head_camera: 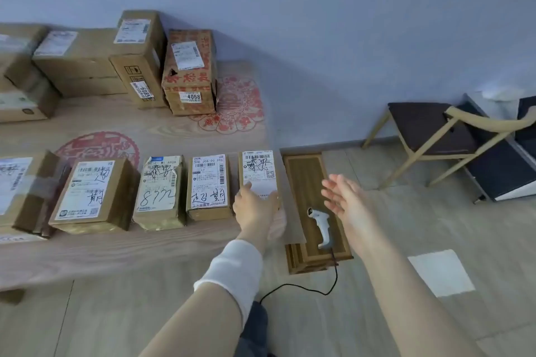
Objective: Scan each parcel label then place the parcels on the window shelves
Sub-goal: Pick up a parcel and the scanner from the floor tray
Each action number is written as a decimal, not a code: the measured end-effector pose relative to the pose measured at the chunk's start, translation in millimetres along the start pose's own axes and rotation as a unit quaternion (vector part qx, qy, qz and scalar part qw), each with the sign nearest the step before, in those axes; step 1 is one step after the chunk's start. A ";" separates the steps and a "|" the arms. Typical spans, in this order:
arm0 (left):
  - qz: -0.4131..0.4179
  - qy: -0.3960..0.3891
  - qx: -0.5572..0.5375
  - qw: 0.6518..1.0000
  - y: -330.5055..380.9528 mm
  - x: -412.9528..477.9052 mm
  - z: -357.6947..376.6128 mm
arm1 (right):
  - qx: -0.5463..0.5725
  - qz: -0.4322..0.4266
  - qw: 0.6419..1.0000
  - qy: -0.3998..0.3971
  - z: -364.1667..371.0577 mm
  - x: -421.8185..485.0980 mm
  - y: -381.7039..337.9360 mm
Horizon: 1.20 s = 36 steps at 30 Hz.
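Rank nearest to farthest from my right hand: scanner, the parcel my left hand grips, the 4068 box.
1. Scanner, just below the right hand.
2. Parcel gripped by the left hand, left of the scanner.
3. 4068 box, rear row, far left.

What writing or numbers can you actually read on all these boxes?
"4068": sticker, red-printed box
"6085": sticker, tall box
"8772": handwritten, middle front parcel
"300 J06-00 206": label, fourth parcel
Handwritten Chinese on end parcel and others, all fine print: too unclear to read.
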<state>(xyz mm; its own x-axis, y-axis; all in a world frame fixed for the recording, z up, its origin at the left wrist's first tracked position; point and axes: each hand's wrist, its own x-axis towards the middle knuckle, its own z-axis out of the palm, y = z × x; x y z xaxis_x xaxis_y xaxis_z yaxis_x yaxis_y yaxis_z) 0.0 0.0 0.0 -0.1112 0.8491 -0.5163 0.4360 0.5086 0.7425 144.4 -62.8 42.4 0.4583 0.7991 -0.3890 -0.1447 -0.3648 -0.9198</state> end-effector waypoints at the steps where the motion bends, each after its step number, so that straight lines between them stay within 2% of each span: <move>1: 0.018 0.023 0.039 0.999 1.9 3.1 2.6 | -0.004 -0.002 1.000 0.002 1.6 4.3 -1.5; 3: 0.028 0.055 0.088 0.994 2.7 12.3 7.2 | -0.010 0.007 1.000 0.004 5.0 15.1 -2.5; 9: 0.023 0.080 0.075 0.994 3.3 42.3 13.1 | -0.005 0.049 0.999 0.012 18.0 47.8 -1.0; 13: -0.052 0.073 0.012 0.996 -1.9 54.2 17.2 | 0.005 0.088 0.996 0.012 22.6 66.5 8.5; 16: -0.070 0.087 0.010 0.994 -2.8 59.5 22.4 | 0.003 0.106 0.994 0.000 19.9 83.2 12.0; 26: -0.020 0.171 0.190 0.967 32.1 37.5 60.7 | 0.008 0.149 0.984 -0.096 -4.9 126.8 13.1; 33: -0.074 0.117 0.144 0.980 38.4 42.1 65.1 | -0.005 0.163 0.982 -0.100 -38.0 149.1 13.8; 36: -0.097 0.059 0.161 0.980 36.7 44.1 56.9 | -0.008 0.167 0.981 -0.102 -40.2 149.9 15.1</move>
<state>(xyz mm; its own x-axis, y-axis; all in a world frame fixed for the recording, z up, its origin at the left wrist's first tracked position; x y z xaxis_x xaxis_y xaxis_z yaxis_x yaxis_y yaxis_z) 61.8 48.0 -19.8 -0.3142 0.7608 -0.5679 0.6539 0.6071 0.4515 246.2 32.3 -27.7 0.2021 0.7119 -0.6726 -0.2432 -0.6287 -0.7386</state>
